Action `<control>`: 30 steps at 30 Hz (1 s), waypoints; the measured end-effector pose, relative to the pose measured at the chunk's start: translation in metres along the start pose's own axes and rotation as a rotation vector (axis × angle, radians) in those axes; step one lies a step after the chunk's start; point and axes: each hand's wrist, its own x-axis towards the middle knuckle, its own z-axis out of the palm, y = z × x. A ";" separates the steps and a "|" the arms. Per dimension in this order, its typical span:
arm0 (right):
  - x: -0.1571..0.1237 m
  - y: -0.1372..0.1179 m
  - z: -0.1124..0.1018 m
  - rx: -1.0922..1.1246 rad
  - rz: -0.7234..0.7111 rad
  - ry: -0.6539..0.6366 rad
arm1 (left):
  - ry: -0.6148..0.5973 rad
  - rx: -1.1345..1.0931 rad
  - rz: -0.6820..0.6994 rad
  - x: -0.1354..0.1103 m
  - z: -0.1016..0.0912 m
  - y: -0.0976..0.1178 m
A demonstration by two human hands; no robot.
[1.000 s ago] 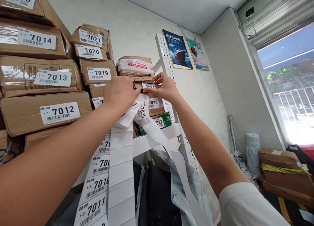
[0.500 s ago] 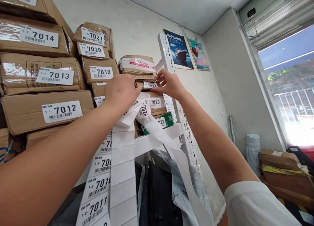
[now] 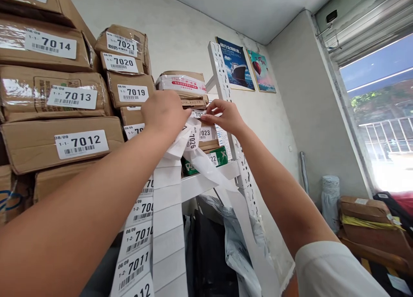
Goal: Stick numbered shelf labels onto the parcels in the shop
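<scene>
Head: white strip (image 3: 222, 183) before green box (image 3: 220, 156)

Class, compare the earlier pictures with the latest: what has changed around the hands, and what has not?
The right hand has shifted right along the white paper label numbered 7024, its forefinger now lower and closer to the thumb. The left hand has moved slightly right, carrying the long white paper strip of labels with it. The stacked brown cardboard boxes stay in place.

Ship poster (image 3: 237, 67), balloon poster (image 3: 262, 72) beside it, upright wrapped roll (image 3: 330, 202)
</scene>
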 end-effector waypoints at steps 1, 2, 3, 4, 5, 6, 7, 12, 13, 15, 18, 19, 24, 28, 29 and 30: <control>0.000 0.003 0.000 0.019 0.000 -0.001 | 0.051 0.037 -0.018 0.000 -0.001 -0.001; 0.001 0.005 -0.001 0.047 0.004 -0.004 | 0.086 0.071 -0.028 -0.001 -0.002 -0.002; 0.001 0.007 -0.002 0.081 0.012 -0.014 | 0.097 0.093 -0.028 -0.002 -0.004 -0.003; 0.001 0.008 -0.005 0.116 0.028 -0.025 | 0.083 0.097 -0.022 -0.004 -0.006 -0.004; -0.001 0.008 -0.007 0.143 0.051 -0.031 | 0.064 0.091 -0.020 -0.007 -0.009 -0.005; -0.005 0.005 -0.010 0.157 0.075 -0.016 | 0.045 0.078 -0.014 -0.011 -0.011 -0.006; -0.011 0.000 -0.013 0.156 0.093 0.028 | 0.033 0.058 -0.009 -0.018 -0.014 -0.008; -0.078 -0.058 -0.007 0.240 0.126 -0.013 | 0.077 -0.131 0.010 -0.082 -0.022 -0.019; -0.092 -0.069 -0.002 0.228 0.107 -0.089 | 0.079 -0.172 0.022 -0.097 -0.020 -0.021; -0.108 -0.082 0.010 0.031 0.004 -0.027 | 0.086 -0.228 0.054 -0.122 -0.012 -0.026; -0.100 -0.071 0.025 -0.390 -0.141 0.142 | 0.120 -0.284 0.088 -0.144 0.001 -0.030; -0.093 -0.063 0.028 -0.479 -0.152 0.131 | 0.134 -0.311 0.089 -0.148 0.004 -0.032; -0.088 -0.056 0.030 -0.294 -0.065 0.108 | 0.202 -0.454 0.049 -0.163 0.004 -0.042; -0.138 -0.107 0.034 0.492 0.168 -0.133 | 0.234 -0.545 -0.026 -0.186 -0.001 -0.048; -0.151 -0.121 0.038 0.635 0.224 -0.243 | 0.244 -0.565 -0.051 -0.192 -0.001 -0.048; -0.162 -0.133 0.042 0.729 0.271 -0.311 | 0.250 -0.588 -0.075 -0.198 0.000 -0.047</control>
